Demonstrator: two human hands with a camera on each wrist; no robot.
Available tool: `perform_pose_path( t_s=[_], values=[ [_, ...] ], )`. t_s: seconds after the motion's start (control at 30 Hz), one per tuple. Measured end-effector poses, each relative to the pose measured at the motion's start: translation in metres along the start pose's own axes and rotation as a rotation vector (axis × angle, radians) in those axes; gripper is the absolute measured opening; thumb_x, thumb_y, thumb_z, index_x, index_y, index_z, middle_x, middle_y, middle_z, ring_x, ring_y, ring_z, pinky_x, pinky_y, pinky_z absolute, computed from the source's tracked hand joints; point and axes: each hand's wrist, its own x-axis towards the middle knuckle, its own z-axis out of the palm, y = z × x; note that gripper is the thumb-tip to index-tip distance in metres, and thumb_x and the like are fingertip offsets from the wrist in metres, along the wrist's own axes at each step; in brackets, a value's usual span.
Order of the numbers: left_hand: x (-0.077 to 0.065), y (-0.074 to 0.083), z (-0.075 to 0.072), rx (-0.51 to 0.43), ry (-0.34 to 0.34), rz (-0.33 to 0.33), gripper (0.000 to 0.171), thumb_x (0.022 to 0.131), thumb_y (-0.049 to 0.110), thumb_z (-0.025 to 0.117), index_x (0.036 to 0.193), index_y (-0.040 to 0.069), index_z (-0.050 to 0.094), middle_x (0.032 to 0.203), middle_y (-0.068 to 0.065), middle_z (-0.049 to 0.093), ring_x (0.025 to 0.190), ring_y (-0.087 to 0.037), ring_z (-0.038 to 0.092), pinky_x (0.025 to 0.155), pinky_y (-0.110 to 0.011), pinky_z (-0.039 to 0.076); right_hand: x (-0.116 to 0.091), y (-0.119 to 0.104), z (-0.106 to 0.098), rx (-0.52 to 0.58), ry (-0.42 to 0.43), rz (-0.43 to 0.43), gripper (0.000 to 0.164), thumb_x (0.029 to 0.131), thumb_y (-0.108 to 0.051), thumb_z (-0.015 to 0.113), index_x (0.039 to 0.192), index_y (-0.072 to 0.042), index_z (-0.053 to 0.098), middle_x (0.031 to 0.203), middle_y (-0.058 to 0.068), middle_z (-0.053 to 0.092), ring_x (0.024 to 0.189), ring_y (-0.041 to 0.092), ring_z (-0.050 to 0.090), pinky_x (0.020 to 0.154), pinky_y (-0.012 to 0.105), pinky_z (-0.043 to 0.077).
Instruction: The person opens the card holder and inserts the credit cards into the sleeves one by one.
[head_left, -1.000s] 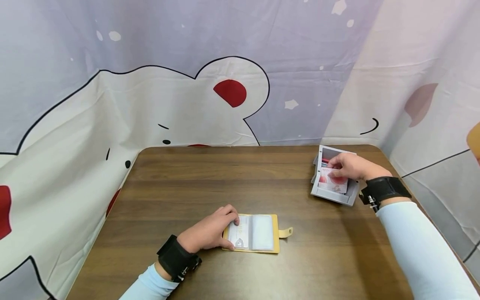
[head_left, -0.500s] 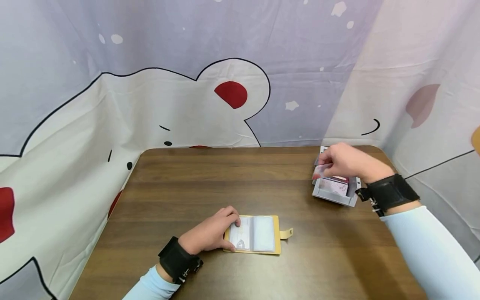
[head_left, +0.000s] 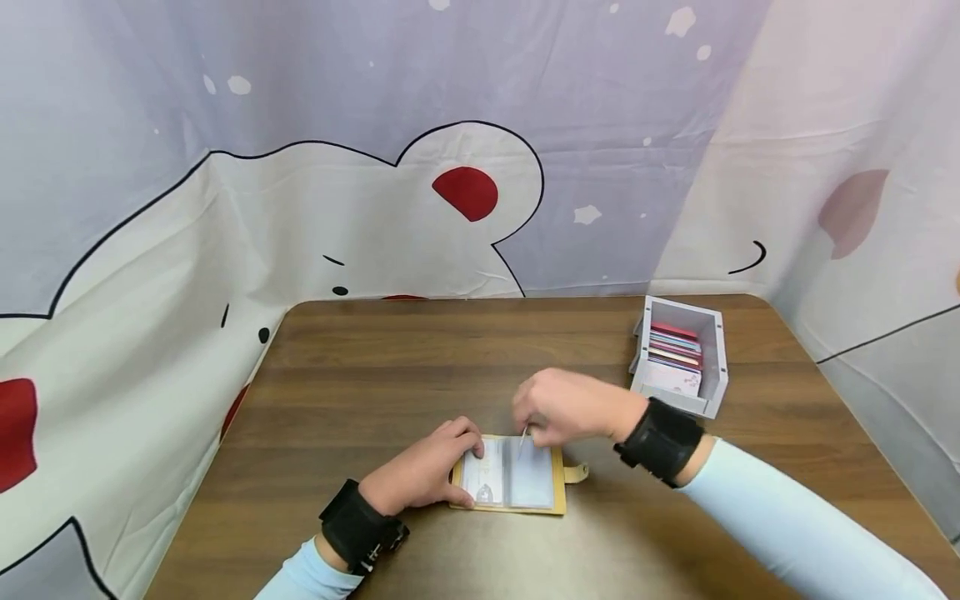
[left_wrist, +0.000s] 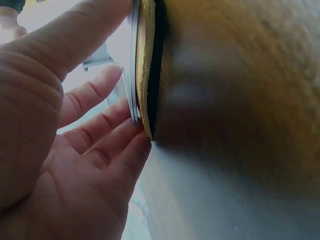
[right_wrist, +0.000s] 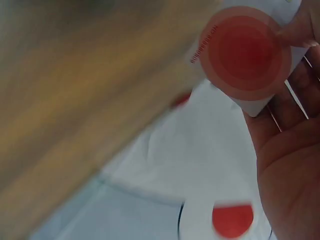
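A small yellow card holder [head_left: 558, 487] lies spread on the wooden table, with clear sleeves and a pale printed card [head_left: 477, 475] in its left sleeve. My left hand [head_left: 423, 468] holds the holder's left side, thumb at the near edge and fingers at the far edge. In the left wrist view the sleeves [left_wrist: 133, 75] stand slightly apart from the yellow cover [left_wrist: 146, 65]. My right hand [head_left: 573, 406] pinches a white card with red concentric circles [right_wrist: 245, 55] and a printed number. In the head view that card appears nearly edge-on, over the right sleeve's top edge.
A grey box [head_left: 717, 358] with several upright cards [head_left: 675, 346] stands at the table's back right. The holder's snap strap [head_left: 576, 474] sticks out to the right. A patterned curtain [head_left: 360, 225] hangs behind the wooden table [head_left: 405, 358].
My right hand has lifted the card with red circles out of the grey box and carried it left and nearer, over the card holder. My left hand has stayed on the holder.
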Motion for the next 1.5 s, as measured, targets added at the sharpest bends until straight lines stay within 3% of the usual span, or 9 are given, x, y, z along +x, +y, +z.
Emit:
perform_pose_path(
  t_s=[0.27, 0.57, 0.83, 1.07, 1.2, 1.4, 1.5],
  values=[
    [0.002, 0.001, 0.002, -0.008, -0.001, 0.016, 0.066, 0.078, 0.043, 0.088, 0.13, 0.014, 0.059, 0.132, 0.003, 0.051, 0.121, -0.014, 0.048, 0.103, -0.03, 0.047, 0.031, -0.015, 0.037, 0.018, -0.118, -0.075, 0.015, 0.08, -0.006, 0.069, 0.081, -0.02, 0.073, 0.08, -0.014, 0.065, 0.073, -0.002, 0.053, 0.071, 0.013, 0.043],
    [0.003, 0.0, -0.003, -0.013, 0.01, 0.006, 0.074, 0.078, 0.043, 0.088, 0.137, 0.013, 0.056, 0.137, 0.0, 0.051, 0.125, -0.017, 0.048, 0.106, -0.033, 0.047, 0.046, -0.015, 0.045, -0.031, -0.178, -0.091, 0.032, 0.087, -0.004, 0.065, 0.065, -0.023, 0.054, 0.065, -0.013, 0.038, 0.062, 0.002, 0.033, 0.071, 0.016, 0.032],
    [0.004, 0.0, -0.003, -0.005, 0.013, 0.013, 0.075, 0.078, 0.044, 0.088, 0.137, 0.011, 0.056, 0.134, 0.0, 0.051, 0.122, -0.016, 0.048, 0.105, -0.032, 0.047, 0.048, -0.018, 0.05, -0.058, -0.262, -0.054, 0.03, 0.088, -0.009, 0.07, 0.064, -0.023, 0.059, 0.063, -0.014, 0.04, 0.061, 0.002, 0.036, 0.07, 0.017, 0.035],
    [0.002, -0.001, -0.002, -0.033, 0.026, 0.033, 0.068, 0.078, 0.041, 0.088, 0.131, 0.013, 0.057, 0.13, 0.002, 0.051, 0.12, -0.015, 0.049, 0.104, -0.032, 0.047, 0.043, -0.018, 0.055, -0.045, -0.287, -0.006, 0.025, 0.087, -0.007, 0.073, 0.068, -0.022, 0.066, 0.08, -0.012, 0.055, 0.067, -0.001, 0.045, 0.068, 0.014, 0.04],
    [0.002, 0.0, -0.001, -0.036, 0.023, 0.028, 0.063, 0.077, 0.041, 0.089, 0.125, 0.015, 0.059, 0.129, 0.002, 0.051, 0.121, -0.015, 0.049, 0.105, -0.032, 0.047, 0.041, -0.018, 0.058, -0.021, -0.3, 0.0, 0.025, 0.083, -0.004, 0.074, 0.067, -0.022, 0.068, 0.077, -0.013, 0.057, 0.066, -0.001, 0.046, 0.065, 0.013, 0.039],
    [0.002, 0.0, 0.0, -0.032, 0.021, 0.021, 0.06, 0.077, 0.039, 0.09, 0.121, 0.013, 0.059, 0.128, 0.001, 0.051, 0.12, -0.016, 0.049, 0.103, -0.032, 0.047, 0.038, -0.019, 0.059, 0.012, -0.274, 0.008, 0.029, 0.082, -0.001, 0.07, 0.065, -0.022, 0.06, 0.068, -0.014, 0.049, 0.062, -0.001, 0.041, 0.06, 0.012, 0.032],
    [0.001, -0.001, -0.001, -0.023, 0.02, 0.021, 0.062, 0.077, 0.04, 0.09, 0.123, 0.012, 0.059, 0.127, 0.001, 0.051, 0.118, -0.015, 0.049, 0.101, -0.031, 0.048, 0.036, -0.02, 0.059, 0.005, -0.274, 0.017, 0.031, 0.081, 0.0, 0.068, 0.063, -0.021, 0.054, 0.073, -0.013, 0.046, 0.062, 0.001, 0.037, 0.058, 0.013, 0.029]
  ],
)
